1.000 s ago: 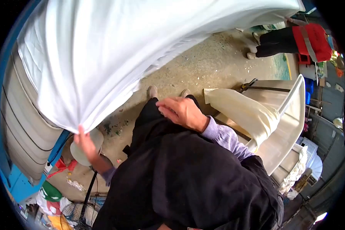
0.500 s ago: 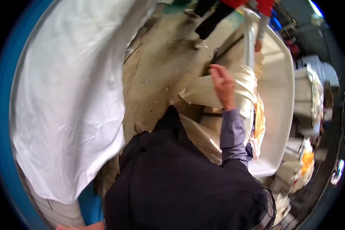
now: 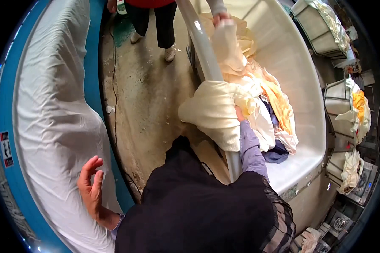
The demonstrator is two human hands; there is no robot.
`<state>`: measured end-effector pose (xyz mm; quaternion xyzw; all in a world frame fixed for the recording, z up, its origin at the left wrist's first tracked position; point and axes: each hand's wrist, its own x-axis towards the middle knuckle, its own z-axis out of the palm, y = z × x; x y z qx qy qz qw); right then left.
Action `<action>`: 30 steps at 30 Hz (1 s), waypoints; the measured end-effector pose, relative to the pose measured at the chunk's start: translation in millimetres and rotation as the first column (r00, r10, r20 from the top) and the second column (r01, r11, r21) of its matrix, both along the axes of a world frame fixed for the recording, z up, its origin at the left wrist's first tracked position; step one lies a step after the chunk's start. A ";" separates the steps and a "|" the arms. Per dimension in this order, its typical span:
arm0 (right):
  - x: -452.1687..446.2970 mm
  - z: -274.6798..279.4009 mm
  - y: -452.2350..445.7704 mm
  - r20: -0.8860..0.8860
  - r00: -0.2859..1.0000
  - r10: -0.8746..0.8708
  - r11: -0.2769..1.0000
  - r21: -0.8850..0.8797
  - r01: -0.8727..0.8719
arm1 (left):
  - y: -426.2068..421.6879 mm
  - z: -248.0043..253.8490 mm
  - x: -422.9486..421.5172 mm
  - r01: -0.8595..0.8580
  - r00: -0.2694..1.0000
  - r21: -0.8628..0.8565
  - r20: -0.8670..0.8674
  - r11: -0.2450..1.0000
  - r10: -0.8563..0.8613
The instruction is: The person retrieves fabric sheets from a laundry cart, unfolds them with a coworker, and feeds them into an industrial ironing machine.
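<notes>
A white sheet (image 3: pixel 59 109) lies along the blue-edged machine on the left. Over its near part is my left hand (image 3: pixel 93 185), empty, with fingers apart and curved. My right hand (image 3: pixel 240 113) reaches over the rim of a large white tub (image 3: pixel 308 114), at a cream cloth (image 3: pixel 213 111) draped across that rim. Its fingers are mostly hidden by cloth, so its grip cannot be made out. Inside the tub lie white cloths, an orange cloth (image 3: pixel 278 101) and a dark blue cloth (image 3: pixel 276 152).
Across the tub, a co-worker in red and dark trousers (image 3: pixel 164 25) holds a pale cloth (image 3: pixel 228 46) over the tub. A dark cable (image 3: pixel 114 92) runs along the floor beside the machine. Several bins with cloths, one with orange cloth (image 3: pixel 359 103), line the right side.
My left hand has let go of the white sheet, which now lies along the machine. My right hand has moved to the cream cloth. The co-worker has come to the tub.
</notes>
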<state>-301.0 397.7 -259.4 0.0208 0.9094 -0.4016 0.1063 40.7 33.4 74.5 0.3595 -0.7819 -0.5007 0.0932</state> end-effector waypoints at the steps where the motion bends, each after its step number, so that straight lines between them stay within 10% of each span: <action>1: -5.5 0.0 -0.3 0.020 1.000 -0.010 0.999 0.032 0.009 | -2.5 0.2 -9.9 -0.011 1.000 0.009 -0.006 1.000 0.011; 6: -3.5 35.7 -5.1 -0.018 0.992 -0.123 0.983 -0.138 0.119 | -19.6 -8.5 -13.4 -0.119 0.990 0.025 0.076 0.993 0.117; 10: 25.2 140.9 -47.7 0.227 0.936 -0.268 0.585 -0.734 0.346 | -33.7 -24.9 0.8 -0.198 0.974 0.044 0.120 0.979 0.192; 14: 46.4 182.5 -70.5 0.137 0.979 -0.153 0.535 -0.821 0.199 | -60.0 -35.9 -9.1 -0.048 0.989 0.030 0.140 0.998 0.043; 16: 45.6 177.2 -62.2 0.031 0.994 0.108 0.830 -0.554 -0.073 | -70.1 -35.8 -30.7 -0.010 0.992 0.029 0.126 1.000 0.007; 17: 37.9 204.8 -57.7 0.019 0.937 0.350 0.937 0.016 -0.350 | -73.0 -34.8 -43.5 0.044 0.989 0.032 0.139 0.999 -0.048; 19: 21.1 233.5 -56.9 -0.026 0.928 0.373 0.879 0.329 -0.344 | -73.1 -29.5 -67.8 0.122 0.982 -0.012 0.145 0.992 -0.119; 23: -30.1 268.2 -78.6 -0.383 0.914 0.135 0.951 0.307 -0.011 | -66.5 -19.8 -84.2 0.184 0.982 -0.054 0.058 0.981 -0.181; 27: -70.4 250.5 -116.9 -0.381 0.922 0.065 0.993 -0.067 -0.097 | -65.8 -27.7 -49.2 0.078 0.995 -0.028 0.065 0.997 -0.076; 30: -88.5 240.8 -157.1 -0.613 0.772 0.166 0.979 0.006 -0.205 | -59.5 -38.4 -6.6 -0.065 0.981 -0.106 0.175 0.992 0.083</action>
